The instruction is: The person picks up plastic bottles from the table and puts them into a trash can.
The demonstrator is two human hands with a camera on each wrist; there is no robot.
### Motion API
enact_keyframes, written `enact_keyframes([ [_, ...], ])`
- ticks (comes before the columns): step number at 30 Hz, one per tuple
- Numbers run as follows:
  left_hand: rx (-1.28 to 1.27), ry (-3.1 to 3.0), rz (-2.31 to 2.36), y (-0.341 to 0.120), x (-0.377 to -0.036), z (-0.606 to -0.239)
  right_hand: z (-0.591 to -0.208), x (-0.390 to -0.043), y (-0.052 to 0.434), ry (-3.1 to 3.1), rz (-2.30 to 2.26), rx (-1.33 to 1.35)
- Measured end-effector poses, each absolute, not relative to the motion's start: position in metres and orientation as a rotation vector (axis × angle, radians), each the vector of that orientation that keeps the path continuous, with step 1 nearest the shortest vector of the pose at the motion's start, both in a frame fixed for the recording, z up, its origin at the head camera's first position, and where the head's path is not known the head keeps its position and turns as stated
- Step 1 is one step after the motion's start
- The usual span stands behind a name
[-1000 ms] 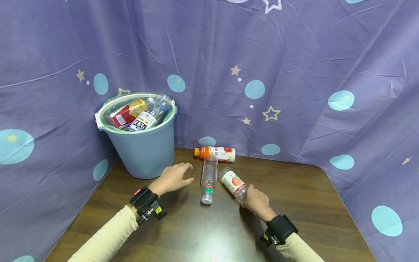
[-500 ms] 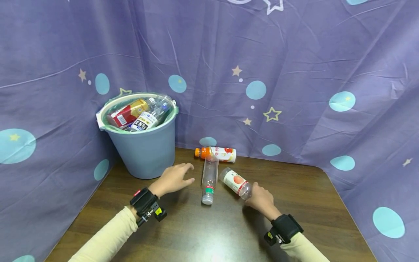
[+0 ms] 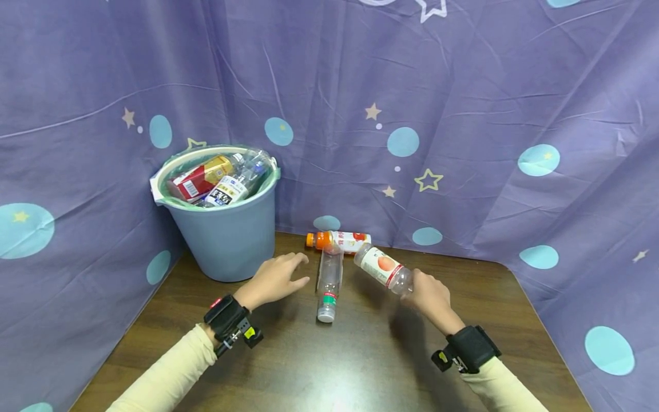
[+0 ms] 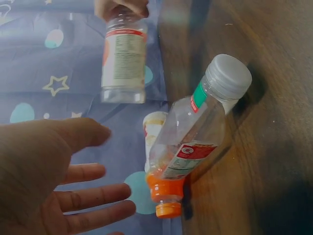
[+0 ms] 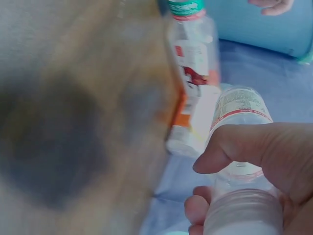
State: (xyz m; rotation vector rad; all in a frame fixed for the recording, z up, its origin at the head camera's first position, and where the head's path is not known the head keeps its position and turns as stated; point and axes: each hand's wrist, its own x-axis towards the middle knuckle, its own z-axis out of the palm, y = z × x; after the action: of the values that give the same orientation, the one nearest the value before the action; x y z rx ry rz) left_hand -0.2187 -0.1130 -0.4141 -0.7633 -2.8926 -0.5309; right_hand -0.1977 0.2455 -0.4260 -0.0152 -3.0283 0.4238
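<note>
My right hand (image 3: 428,294) grips the neck end of a clear plastic bottle (image 3: 381,267) with a peach on its label. The bottle is tilted, its base pointing toward the back left, raised over the table. In the right wrist view, thumb and fingers curl round the bottle (image 5: 242,110) near its cap. My left hand (image 3: 273,278) hovers with loosely spread fingers and holds nothing. Just right of it lies a clear bottle (image 3: 329,280) with a green neck band and whitish cap. Behind that, an orange-capped bottle (image 3: 350,241) lies sideways by the curtain.
A blue-grey bucket (image 3: 226,237) with a liner stands at the back left, several used bottles (image 3: 223,183) piled inside. A purple patterned curtain (image 3: 463,114) hangs behind the brown wooden table (image 3: 288,372).
My right hand has lifted the peach-label bottle off the table and moved it to the right and up. The left hand has stayed almost still.
</note>
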Motion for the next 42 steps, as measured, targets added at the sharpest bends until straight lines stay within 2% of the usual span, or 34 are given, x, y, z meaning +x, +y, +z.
enact_keyframes([
  [16, -0.937, -2.521, -0.558, -0.084, -0.209, -0.39, -0.382, -0.179, 0.22, -2.724, 0.335, 0.238],
  [25, -1.055, -2.255, -0.484, -0.067, -0.2, -0.376, -0.383, -0.163, 0.199, -2.543, 0.27, 0.39],
  [42, -1.153, -2.327, -0.164, -0.05, -0.186, -0.369, -0.395, -0.151, 0.179, -2.457, 0.202, 0.524],
])
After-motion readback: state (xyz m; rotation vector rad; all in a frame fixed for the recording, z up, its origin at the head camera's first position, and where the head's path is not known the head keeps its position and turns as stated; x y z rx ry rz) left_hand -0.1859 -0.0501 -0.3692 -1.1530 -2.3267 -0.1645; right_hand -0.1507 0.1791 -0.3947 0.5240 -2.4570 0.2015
